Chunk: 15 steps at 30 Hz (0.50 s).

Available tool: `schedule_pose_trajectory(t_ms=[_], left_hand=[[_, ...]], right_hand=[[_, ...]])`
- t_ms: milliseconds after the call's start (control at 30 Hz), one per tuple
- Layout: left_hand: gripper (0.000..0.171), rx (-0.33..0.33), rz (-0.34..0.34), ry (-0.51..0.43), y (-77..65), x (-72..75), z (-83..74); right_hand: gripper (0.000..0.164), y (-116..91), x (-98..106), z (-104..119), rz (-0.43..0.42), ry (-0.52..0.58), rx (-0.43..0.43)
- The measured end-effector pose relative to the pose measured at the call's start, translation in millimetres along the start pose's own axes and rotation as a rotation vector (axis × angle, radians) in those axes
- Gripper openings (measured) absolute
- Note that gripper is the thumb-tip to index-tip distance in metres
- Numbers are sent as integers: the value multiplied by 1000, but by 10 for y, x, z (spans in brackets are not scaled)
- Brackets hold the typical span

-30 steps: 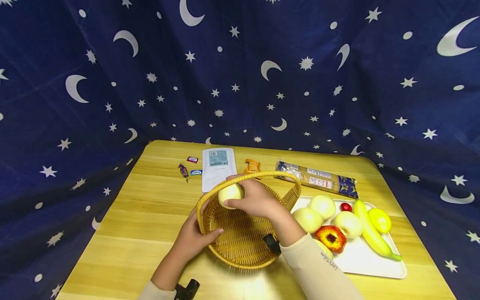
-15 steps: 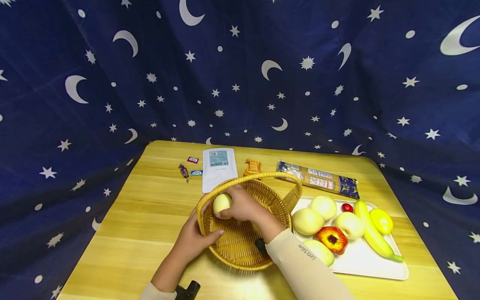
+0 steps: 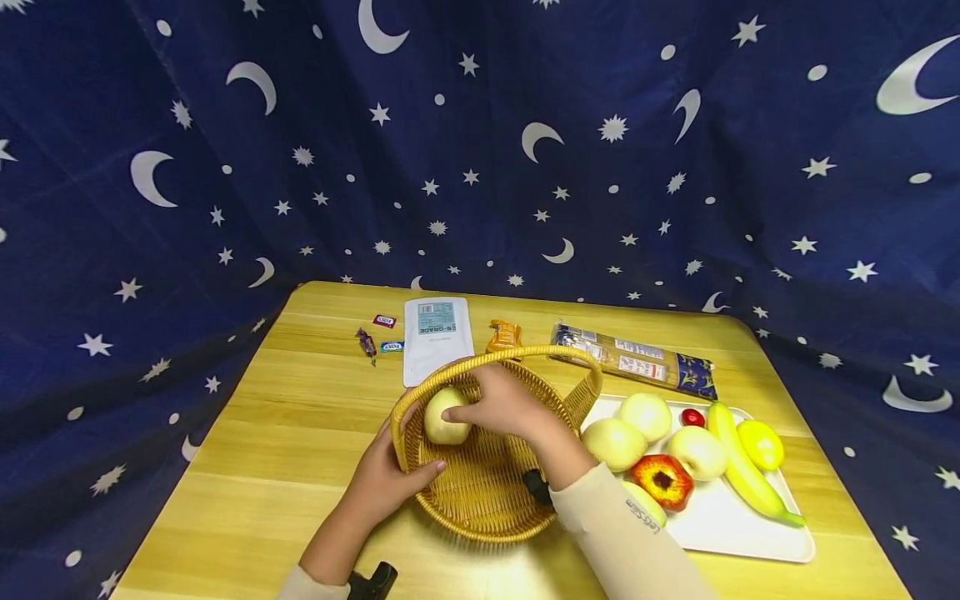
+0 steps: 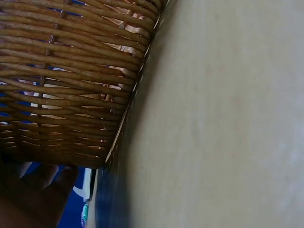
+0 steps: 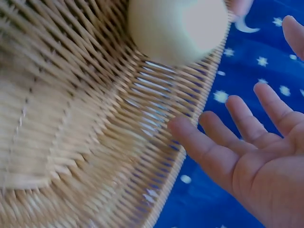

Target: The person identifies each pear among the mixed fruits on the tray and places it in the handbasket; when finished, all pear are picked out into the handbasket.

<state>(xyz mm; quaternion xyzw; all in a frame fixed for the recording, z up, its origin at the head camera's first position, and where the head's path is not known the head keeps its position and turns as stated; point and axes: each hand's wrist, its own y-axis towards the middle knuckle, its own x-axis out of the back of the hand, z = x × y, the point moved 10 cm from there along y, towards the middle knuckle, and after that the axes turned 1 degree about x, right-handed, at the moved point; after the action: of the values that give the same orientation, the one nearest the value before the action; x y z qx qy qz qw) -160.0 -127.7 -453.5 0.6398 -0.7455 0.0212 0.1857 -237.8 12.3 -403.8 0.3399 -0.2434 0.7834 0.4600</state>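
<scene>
A yellow wicker basket with a tall arched handle stands on the table. My left hand grips its left side, thumb over the rim inside and fingers outside; in the left wrist view, the fingertips touch the woven wall. Inside the basket, against its left wall, lies a pale yellow round fruit, like an apple or round pear. My right hand is over the basket beside this fruit. In the right wrist view its fingers are spread and apart from the fruit, holding nothing.
At the right, a white tray bears several pale yellow fruits, a red-orange fruit, a banana, a lemon and a small red fruit. Behind lie a pasta packet, white pouch, orange packet and small wrapped sweets.
My right hand has lowered the pale yellow fruit into the basket's left side and let go, then drawn back slightly to the right. My left hand has stayed on the basket.
</scene>
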Motion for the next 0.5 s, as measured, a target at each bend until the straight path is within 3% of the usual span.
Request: schedule_pose_trajectory(t_ms=[133,300,400,500], left_hand=[[89,-13,8,-38,8,13,-76],[88,-3,-4,2,24,-4,113],[90,11,-23,61,19,-10,245],[91,22,-33,78,2,-4,293]], right_hand=[[73,-254,216,75,5,11,46],[64,-748,460,149,5,73,223],[60,-1124,615,30,-10,188,271],[58,-1469,826,-236,-75,298,304]])
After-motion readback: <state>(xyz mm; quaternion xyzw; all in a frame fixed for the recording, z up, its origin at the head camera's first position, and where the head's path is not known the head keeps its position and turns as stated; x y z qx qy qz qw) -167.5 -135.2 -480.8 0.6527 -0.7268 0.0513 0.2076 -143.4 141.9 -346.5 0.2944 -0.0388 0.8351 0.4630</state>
